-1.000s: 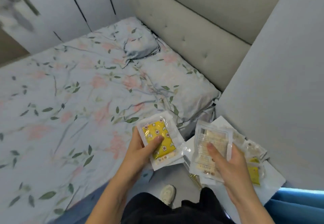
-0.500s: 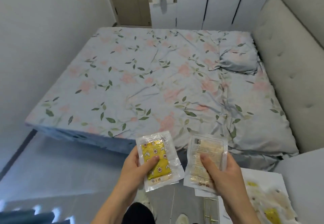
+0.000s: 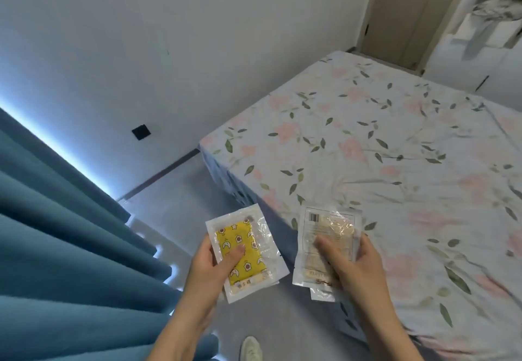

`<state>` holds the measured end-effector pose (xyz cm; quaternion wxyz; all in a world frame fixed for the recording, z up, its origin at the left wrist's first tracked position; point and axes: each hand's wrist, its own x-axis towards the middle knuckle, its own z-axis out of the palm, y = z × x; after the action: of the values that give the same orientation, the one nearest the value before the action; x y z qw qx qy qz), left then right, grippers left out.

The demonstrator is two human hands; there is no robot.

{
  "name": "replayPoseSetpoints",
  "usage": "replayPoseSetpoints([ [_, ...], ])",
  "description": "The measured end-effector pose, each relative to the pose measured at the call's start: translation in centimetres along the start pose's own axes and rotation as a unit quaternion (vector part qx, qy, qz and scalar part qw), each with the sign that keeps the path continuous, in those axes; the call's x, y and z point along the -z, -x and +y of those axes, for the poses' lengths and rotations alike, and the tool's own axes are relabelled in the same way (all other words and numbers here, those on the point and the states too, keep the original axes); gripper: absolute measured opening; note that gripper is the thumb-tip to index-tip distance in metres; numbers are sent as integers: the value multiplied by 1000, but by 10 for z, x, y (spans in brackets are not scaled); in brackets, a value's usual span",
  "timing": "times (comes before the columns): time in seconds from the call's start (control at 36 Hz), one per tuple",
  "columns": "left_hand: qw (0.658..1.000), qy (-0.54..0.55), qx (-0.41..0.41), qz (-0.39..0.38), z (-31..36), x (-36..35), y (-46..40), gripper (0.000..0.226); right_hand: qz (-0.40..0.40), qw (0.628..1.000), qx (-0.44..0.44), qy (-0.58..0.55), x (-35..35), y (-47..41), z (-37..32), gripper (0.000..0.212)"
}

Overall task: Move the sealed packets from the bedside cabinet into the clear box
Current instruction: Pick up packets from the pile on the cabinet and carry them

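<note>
Teal curtain (image 3: 65, 247) fills my left side, folds running down to the grey floor (image 3: 175, 213), with a strip of blue-white light along its edge. White wall (image 3: 169, 35) behind it with one small dark wall plate (image 3: 141, 132). Bed (image 3: 395, 162) on my right, floral sheet in pink and green, its near corner sits just beyond my hands. Door (image 3: 404, 13) at the far end, white wardrobe (image 3: 485, 49) beside it with some cloth hanging out. One pale shoe (image 3: 250, 349) at the bottom edge, on the floor. Nothing stands between my two hands.

My left hand (image 3: 209, 270) holds the yellow packet (image 3: 245, 250): thumb pressed on its printed face, other fingers underneath. Clear sleeve, yellow insert with little cartoon shapes. Long axis runs away from me, top end tipped a bit left. A second sleeve edge peeks out under it, so maybe two there; can't tell for sure.

My right hand (image 3: 356, 264) holds the pale packet (image 3: 327, 244): thumb on top, fingers curled round the right edge. Barcode end points away from me, long axis near upright in view, slightly tilted right. Another packet edge shows below it, so at least two in that stack.

Both packets are in the air over the floor, near the bed corner, apart from each other.
</note>
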<state>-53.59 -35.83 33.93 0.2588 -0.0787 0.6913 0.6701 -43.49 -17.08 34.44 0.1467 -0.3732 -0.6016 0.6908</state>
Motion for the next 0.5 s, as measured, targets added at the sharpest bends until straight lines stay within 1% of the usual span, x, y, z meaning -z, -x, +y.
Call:
replayPoseSetpoints([
  [0.14,999,10,-9,43,32,64,-52,32,-47,999,0,-1,-92,-37,-10,22],
  [0.25,997,33,-10,72,51,97,-94,34,-71,997,-18,-5,-148,-64,-20,21],
  [0.42,995,50,-2,86,74,117,-172,30,-91,995,-43,-19,-208,-127,-40,19],
  [0.5,996,43,2,82,91,117,-220,32,-94,995,-41,9,-236,-174,-49,22],
])
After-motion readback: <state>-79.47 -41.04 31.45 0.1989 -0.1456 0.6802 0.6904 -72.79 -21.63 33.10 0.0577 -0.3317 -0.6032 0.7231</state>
